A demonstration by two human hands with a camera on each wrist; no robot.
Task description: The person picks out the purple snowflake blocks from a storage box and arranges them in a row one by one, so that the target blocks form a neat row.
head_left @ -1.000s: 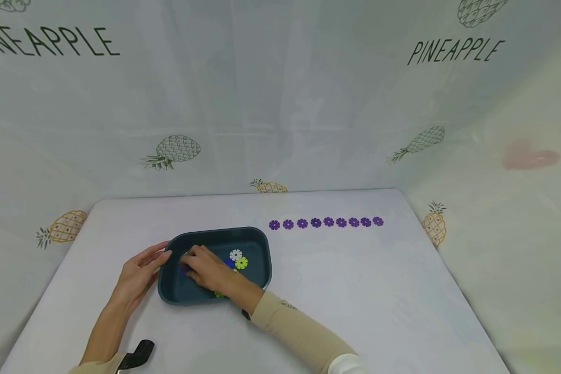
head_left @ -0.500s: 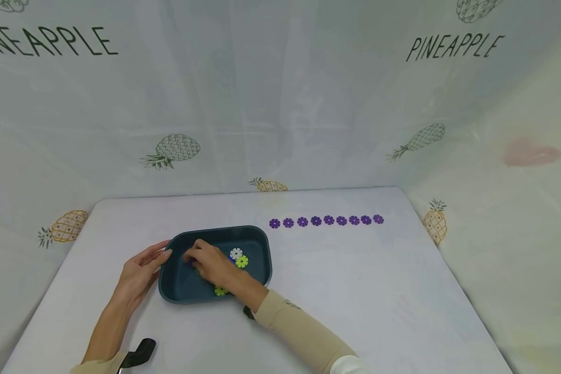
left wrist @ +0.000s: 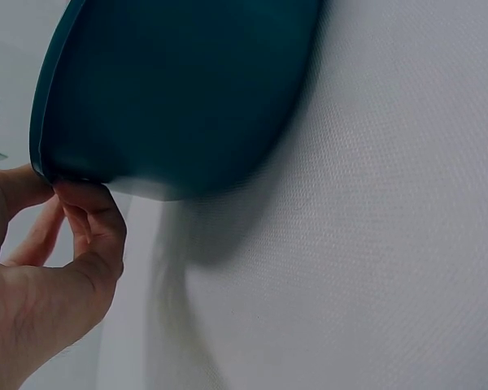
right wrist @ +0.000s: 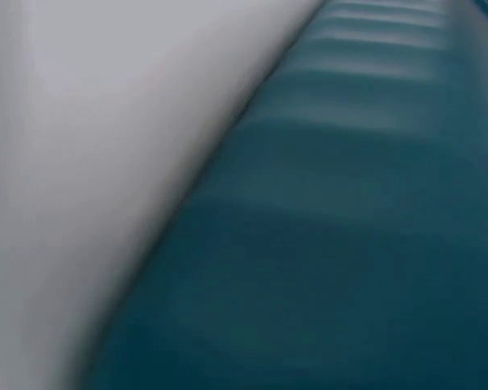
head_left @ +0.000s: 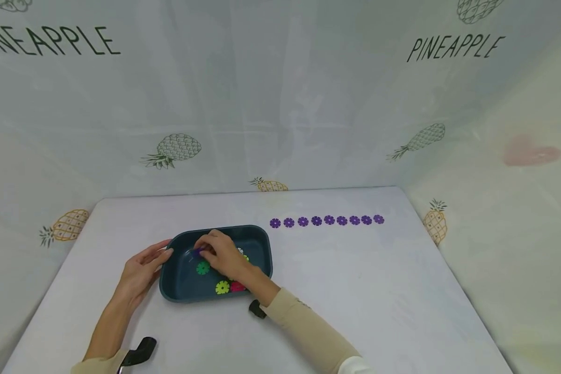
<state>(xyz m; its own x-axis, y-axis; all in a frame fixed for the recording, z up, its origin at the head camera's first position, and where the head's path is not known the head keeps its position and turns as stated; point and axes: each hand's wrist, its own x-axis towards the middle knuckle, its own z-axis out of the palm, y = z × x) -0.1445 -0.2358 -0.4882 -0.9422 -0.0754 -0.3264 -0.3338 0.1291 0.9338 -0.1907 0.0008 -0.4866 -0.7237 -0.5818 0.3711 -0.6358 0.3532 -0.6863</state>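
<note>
A dark teal tray (head_left: 182,295) stands on the white table. At its left end my left hand (head_left: 140,275) pinches the rim, thumb on top and fingers behind; the left wrist view shows thumb and fingers (left wrist: 89,203) meeting at the tray's edge. Over the inside of the tray my right hand (head_left: 222,254) pinches a purple flower-shaped disc (head_left: 197,252). Below it lie a green disc (head_left: 203,267), a yellow-green disc (head_left: 222,287) and a pink-red disc (head_left: 237,286). More discs are partly hidden behind the right hand. The right wrist view is blurred, with only the tray wall (right wrist: 325,244) showing.
A row of several purple flower discs (head_left: 329,220) runs along the back right of the table (head_left: 355,291). Pineapple-printed curtains (head_left: 308,104) hang behind and at the sides. Black wrist mounts (head_left: 140,351) stick out near both sleeves.
My right hand has risen and shifted right inside the tray, bringing a purple disc with it. The green and pink-red discs have come into sight. My left hand stays on the rim.
</note>
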